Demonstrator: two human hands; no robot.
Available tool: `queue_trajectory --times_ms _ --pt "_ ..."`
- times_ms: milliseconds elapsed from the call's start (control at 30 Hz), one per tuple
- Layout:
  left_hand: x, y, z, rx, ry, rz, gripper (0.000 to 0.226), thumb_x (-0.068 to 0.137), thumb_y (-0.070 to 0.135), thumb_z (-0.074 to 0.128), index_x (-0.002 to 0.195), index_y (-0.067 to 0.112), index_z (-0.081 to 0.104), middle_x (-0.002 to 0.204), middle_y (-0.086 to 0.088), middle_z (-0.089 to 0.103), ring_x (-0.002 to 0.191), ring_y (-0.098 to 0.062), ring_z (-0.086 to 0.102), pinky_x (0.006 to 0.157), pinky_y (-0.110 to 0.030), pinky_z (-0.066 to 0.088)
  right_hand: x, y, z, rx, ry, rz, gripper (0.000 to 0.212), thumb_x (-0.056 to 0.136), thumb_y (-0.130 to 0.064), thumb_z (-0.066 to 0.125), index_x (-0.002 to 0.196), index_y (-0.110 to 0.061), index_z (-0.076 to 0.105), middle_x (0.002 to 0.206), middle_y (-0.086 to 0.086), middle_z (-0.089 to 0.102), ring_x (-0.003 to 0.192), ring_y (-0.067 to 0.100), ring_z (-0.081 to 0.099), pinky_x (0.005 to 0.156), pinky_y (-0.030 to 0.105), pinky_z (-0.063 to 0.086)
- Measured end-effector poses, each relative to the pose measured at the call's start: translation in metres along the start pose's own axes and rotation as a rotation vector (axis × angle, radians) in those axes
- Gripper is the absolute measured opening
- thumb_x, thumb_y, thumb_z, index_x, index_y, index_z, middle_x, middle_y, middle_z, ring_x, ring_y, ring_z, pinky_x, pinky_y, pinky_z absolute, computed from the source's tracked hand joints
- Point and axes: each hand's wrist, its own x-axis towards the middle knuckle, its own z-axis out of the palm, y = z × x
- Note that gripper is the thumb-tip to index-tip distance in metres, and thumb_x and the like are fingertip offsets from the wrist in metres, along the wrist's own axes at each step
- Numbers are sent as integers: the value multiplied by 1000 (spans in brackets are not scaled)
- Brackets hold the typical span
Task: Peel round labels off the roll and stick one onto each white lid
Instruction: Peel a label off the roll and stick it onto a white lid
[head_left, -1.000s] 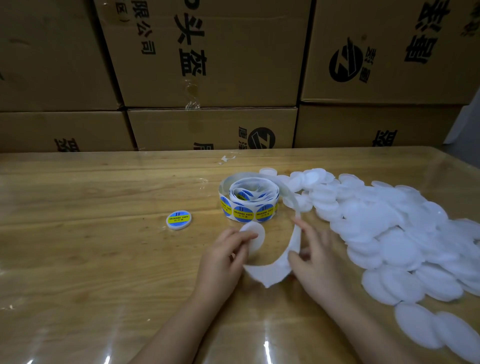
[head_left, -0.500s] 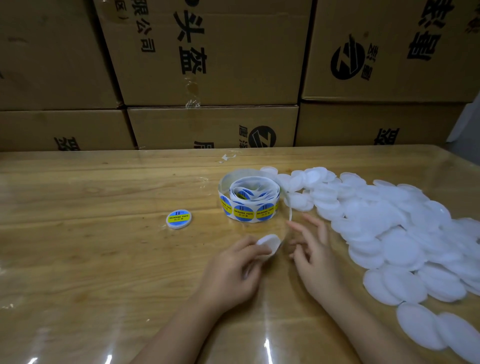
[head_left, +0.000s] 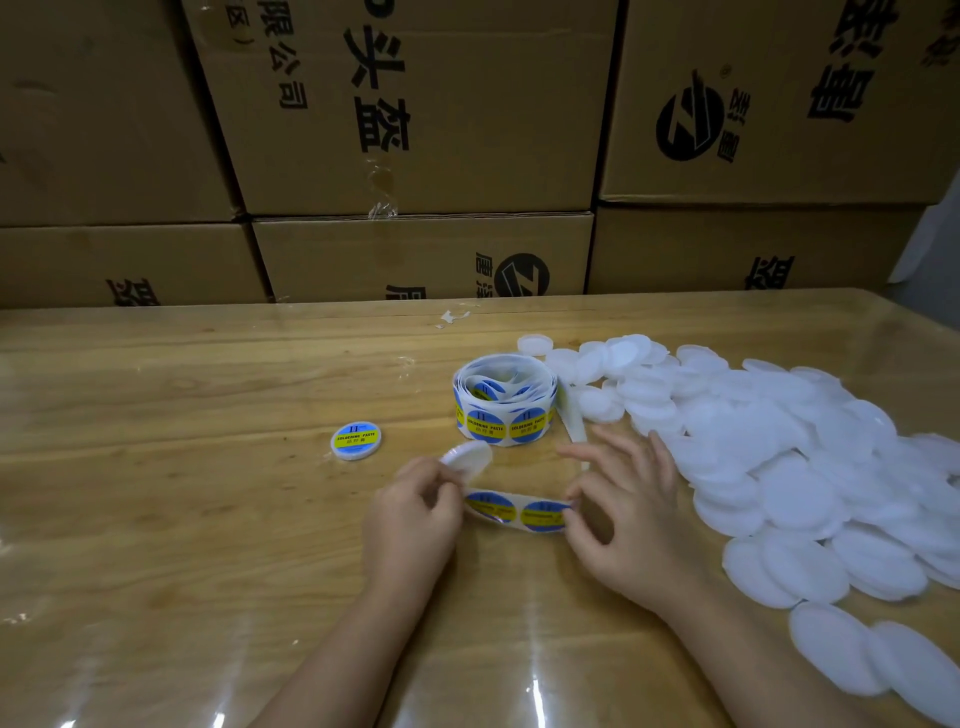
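A roll of blue-and-yellow round labels stands in the middle of the wooden table. Its loose strip is stretched flat between my hands and shows two labels. My left hand pinches the strip's left end and holds a tilted plain white lid. My right hand pinches the strip's right end between thumb and forefinger, its other fingers spread. A lid with a label on it lies to the left of the roll.
A big heap of several plain white lids covers the table's right side, right beside my right hand. Stacked cardboard boxes form a wall along the far edge. A scrap of clear tape lies near the back.
The strip's loose end, earlier curling backing-side up, now lies stretched between both hands with labels showing. My left hand has drawn the lid back to the left.
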Motion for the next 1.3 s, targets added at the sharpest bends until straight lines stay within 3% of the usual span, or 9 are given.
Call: queue_trajectory --times_ms 100,167,333,500,733,833,933,1100,1300 --pt "0 3 0 113 38 48 20 75 7 54 83 20 68 91 7 68 91 -21 59 80 -34 42 0 -2 0 3 -31 -28 12 74 -24 69 71 -20 58 94 -18 65 118 16 52 110 59 17" --pt "-2 7 -3 216 84 153 26 75 18 51 92 20 71 100 4 67 100 -22 54 88 -30 30 -1 -2 -1 18 -45 -14 11 77 -24 67 71 -19 60 82 -18 64 114 14 54 111 57 16" --pt "-5 14 -6 270 26 450 25 76 32 50 83 21 72 92 12 67 105 -18 54 98 -40 26 0 -3 -1 43 -42 -25 12 79 -26 62 71 -18 61 90 -18 64 112 14 54 109 59 21" --pt "-4 13 -6 216 -67 347 26 72 34 46 72 20 69 77 16 64 101 -17 57 99 -50 28 1 1 -3 204 -2 29 20 79 -30 47 70 -13 53 104 -16 59 115 10 48 109 54 23" --pt "-1 8 -4 -9 -307 250 28 70 40 48 63 16 62 76 8 64 99 -10 56 93 -38 31 2 0 -2 131 54 41 26 76 -29 47 89 -16 65 112 -7 60 114 13 49 105 56 28" --pt "0 6 -3 -109 -374 226 30 70 40 52 63 14 65 74 4 65 96 -13 56 90 -42 39 -1 -7 4 64 50 -81 28 80 -32 54 101 -20 68 105 -12 64 114 13 52 110 52 22" --pt "1 7 -4 -221 -424 160 33 68 42 55 62 12 67 70 4 65 87 -7 56 84 -29 41 -1 -12 10 46 55 -134 20 81 -30 60 95 -22 70 92 -11 65 100 11 55 107 52 25" --pt "3 4 -4 -285 -439 35 18 62 45 57 58 28 63 72 1 66 85 -10 56 79 -24 43 0 -9 10 74 114 -95 10 76 -16 70 86 -20 71 81 -14 63 88 8 51 104 48 27" --pt "5 1 -5 -294 -540 -10 25 64 47 64 67 23 69 77 4 65 87 -8 56 76 -19 41 1 -13 11 179 123 -51 10 76 -14 70 86 -16 72 79 -19 60 85 5 52 107 41 24"
